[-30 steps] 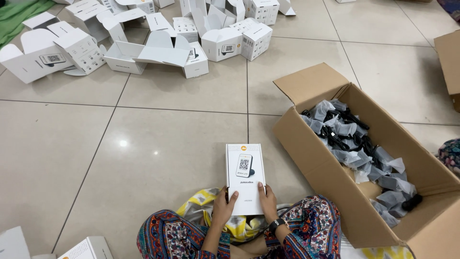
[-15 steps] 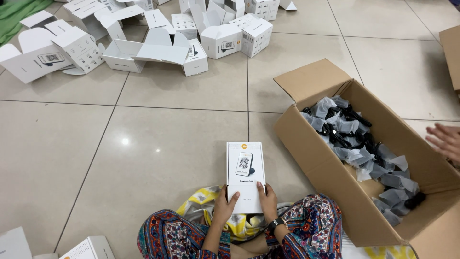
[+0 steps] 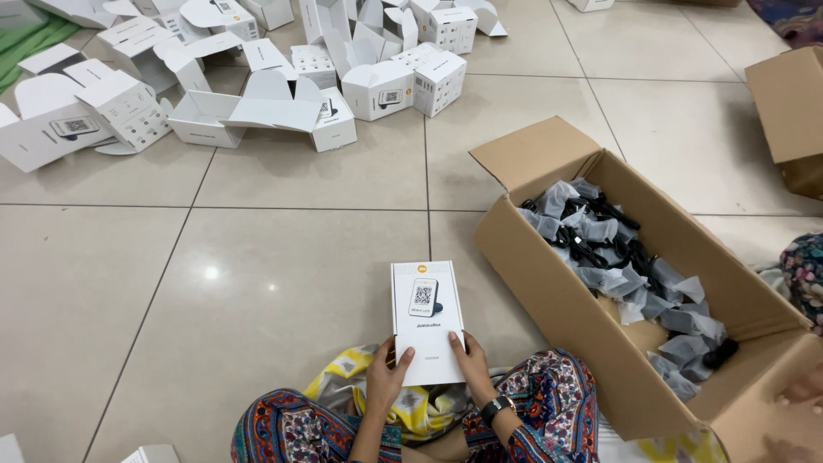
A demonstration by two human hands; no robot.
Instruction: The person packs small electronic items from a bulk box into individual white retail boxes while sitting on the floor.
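I hold a flat white product box (image 3: 427, 317) upright over my lap, its printed front facing me. My left hand (image 3: 386, 377) grips its lower left edge and my right hand (image 3: 471, 366), with a black watch on the wrist, grips its lower right edge. My crossed legs in patterned cloth sit below, with a yellow and white cloth between them. An open brown carton (image 3: 549, 283) stands on the floor just to the right of the box.
The carton holds several black cables in clear grey bags (image 3: 621, 266). A heap of open white boxes (image 3: 257, 94) lies across the far floor. Another brown carton (image 3: 793, 111) sits at the right edge. Another person's patterned sleeve (image 3: 801, 270) shows at right.
The view has shifted a little, so the box and carton sit slightly left. Another person's hand seen at the right edge half a second ago has withdrawn. My grip is unchanged.
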